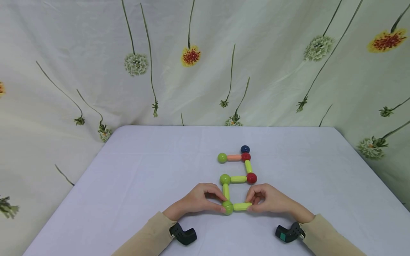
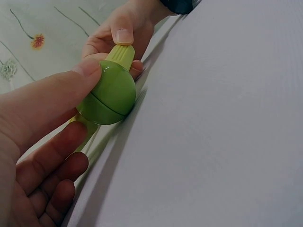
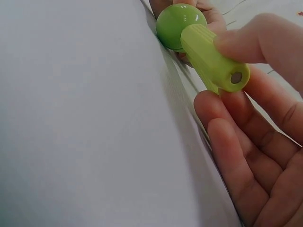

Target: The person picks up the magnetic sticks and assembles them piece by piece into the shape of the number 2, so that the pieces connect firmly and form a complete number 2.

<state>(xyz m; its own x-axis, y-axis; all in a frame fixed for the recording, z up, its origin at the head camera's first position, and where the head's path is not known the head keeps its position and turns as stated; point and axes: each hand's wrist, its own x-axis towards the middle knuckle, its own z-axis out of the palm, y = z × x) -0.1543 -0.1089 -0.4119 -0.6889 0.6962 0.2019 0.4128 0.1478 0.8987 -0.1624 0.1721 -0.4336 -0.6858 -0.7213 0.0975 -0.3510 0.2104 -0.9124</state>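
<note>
My left hand (image 1: 205,198) pinches a green ball (image 1: 228,210) at the near end of a ball-and-rod chain lying on the table. Thumb and fingers of my right hand (image 1: 273,200) grip a yellow-green rod (image 1: 241,206), whose left end meets that ball. A grey metal-looking disc shows in the rod's free end (image 3: 236,77). From the near ball another yellow-green rod (image 1: 226,192) runs back to a second green ball (image 1: 225,179). A third rod (image 1: 238,179) links that one to a red ball (image 1: 251,178).
Farther back, a yellow-green rod (image 1: 248,166) reaches another red ball (image 1: 246,157). An orange rod (image 1: 234,158) joins it to a green ball (image 1: 222,158), and a dark blue ball (image 1: 245,149) sits behind it. White cloth covers the table (image 1: 144,170); a flowered curtain (image 1: 272,89) hangs beyond.
</note>
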